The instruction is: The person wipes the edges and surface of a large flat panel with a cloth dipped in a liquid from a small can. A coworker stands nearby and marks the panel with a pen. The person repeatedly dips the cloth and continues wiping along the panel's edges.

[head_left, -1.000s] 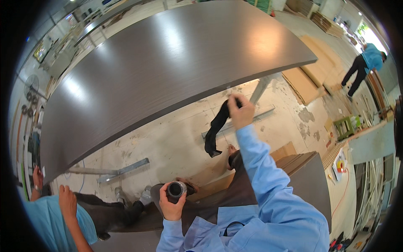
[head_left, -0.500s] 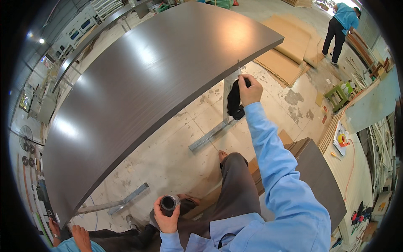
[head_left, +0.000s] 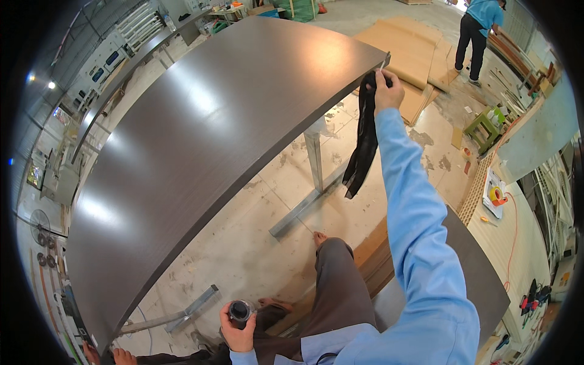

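Note:
A long dark brown panel (head_left: 201, 128) with a wood-grain sheen stretches across the view from the lower left to the upper right. My right hand (head_left: 389, 91) pinches a thin white-handled brush (head_left: 382, 62) with a dark tip, held at the panel's far right corner. From the same hand a strip of black cloth (head_left: 363, 143) hangs down. Low in the view, my left hand (head_left: 238, 333) is wrapped round a small clear jar (head_left: 240, 311) with dark contents.
Metal legs (head_left: 314, 161) stand under the panel. At the near left end a co-worker's hand (head_left: 125, 357) touches it. Brown cardboard sheets (head_left: 407, 55) lie beyond the far corner. Stacked boards (head_left: 480, 267) are at my right. Another person (head_left: 477, 36) bends over at the back right.
My right hand has moved farther along the panel's edge to its far right corner, with brush and cloth. The cloth now hangs longer. My left hand still holds the jar, slightly lower.

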Action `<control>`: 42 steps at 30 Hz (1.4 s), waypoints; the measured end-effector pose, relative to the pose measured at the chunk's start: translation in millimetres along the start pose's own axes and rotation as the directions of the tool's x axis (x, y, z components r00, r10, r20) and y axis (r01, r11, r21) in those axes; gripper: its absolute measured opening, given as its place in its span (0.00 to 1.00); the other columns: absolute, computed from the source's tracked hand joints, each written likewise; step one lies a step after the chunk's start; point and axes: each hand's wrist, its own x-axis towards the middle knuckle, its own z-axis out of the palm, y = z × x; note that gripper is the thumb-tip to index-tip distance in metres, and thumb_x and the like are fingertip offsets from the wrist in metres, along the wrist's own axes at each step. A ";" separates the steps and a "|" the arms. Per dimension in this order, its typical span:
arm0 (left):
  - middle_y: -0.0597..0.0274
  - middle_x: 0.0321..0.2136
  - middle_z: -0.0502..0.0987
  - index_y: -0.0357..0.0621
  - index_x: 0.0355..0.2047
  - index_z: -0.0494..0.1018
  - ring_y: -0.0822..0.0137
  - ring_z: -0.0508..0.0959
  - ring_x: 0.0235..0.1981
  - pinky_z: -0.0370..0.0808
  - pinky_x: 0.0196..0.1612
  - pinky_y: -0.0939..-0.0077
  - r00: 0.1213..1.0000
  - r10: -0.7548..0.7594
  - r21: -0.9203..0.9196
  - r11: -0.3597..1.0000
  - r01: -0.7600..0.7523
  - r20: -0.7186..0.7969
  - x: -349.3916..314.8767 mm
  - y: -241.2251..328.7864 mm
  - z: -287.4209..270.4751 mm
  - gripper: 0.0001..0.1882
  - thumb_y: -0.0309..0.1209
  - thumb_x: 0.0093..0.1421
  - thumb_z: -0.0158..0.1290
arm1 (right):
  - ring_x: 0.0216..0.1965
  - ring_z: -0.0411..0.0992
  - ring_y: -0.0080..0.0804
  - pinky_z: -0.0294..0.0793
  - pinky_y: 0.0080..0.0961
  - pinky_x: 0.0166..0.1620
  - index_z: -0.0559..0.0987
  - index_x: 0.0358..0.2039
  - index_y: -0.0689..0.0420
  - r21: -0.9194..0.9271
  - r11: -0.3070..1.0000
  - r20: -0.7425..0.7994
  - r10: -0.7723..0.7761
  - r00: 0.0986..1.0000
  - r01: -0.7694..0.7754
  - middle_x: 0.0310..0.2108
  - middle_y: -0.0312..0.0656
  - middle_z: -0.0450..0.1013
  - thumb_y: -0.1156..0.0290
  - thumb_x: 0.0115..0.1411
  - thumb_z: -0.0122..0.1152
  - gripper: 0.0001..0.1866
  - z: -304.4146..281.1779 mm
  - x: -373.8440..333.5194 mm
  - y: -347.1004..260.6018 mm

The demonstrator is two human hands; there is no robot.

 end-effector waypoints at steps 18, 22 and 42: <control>0.58 0.52 0.73 0.39 0.59 0.67 0.64 0.75 0.54 0.72 0.60 0.68 1.000 -0.003 -0.014 1.000 0.003 0.019 -10.8 -16.8 -28.3 0.35 0.21 0.51 0.68 | 0.46 0.81 0.27 0.81 0.24 0.51 0.85 0.42 0.62 -0.027 0.988 0.288 -0.136 0.948 0.150 0.43 0.43 0.84 0.79 0.62 0.69 0.07 38.3 -172.5 -22.8; 0.58 0.52 0.73 0.39 0.59 0.67 0.65 0.75 0.54 0.72 0.60 0.68 1.000 0.003 0.014 1.000 -0.003 0.000 -18.6 -20.7 -35.7 0.34 0.23 0.52 0.68 | 0.47 0.80 0.29 0.81 0.27 0.50 0.85 0.42 0.59 0.154 0.988 0.339 -0.081 0.937 0.030 0.45 0.44 0.83 0.79 0.64 0.67 0.07 62.4 -269.0 -50.0; 0.54 0.45 0.81 0.40 0.53 0.73 0.61 0.81 0.47 0.76 0.53 0.68 0.939 0.119 0.146 0.986 -0.075 -0.322 -66.6 -48.6 -103.6 0.30 0.27 0.49 0.71 | 0.42 0.81 0.27 0.83 0.23 0.45 0.84 0.43 0.63 0.074 0.994 0.421 0.044 0.906 -0.083 0.45 0.45 0.83 0.79 0.66 0.66 0.06 58.0 -266.8 -82.8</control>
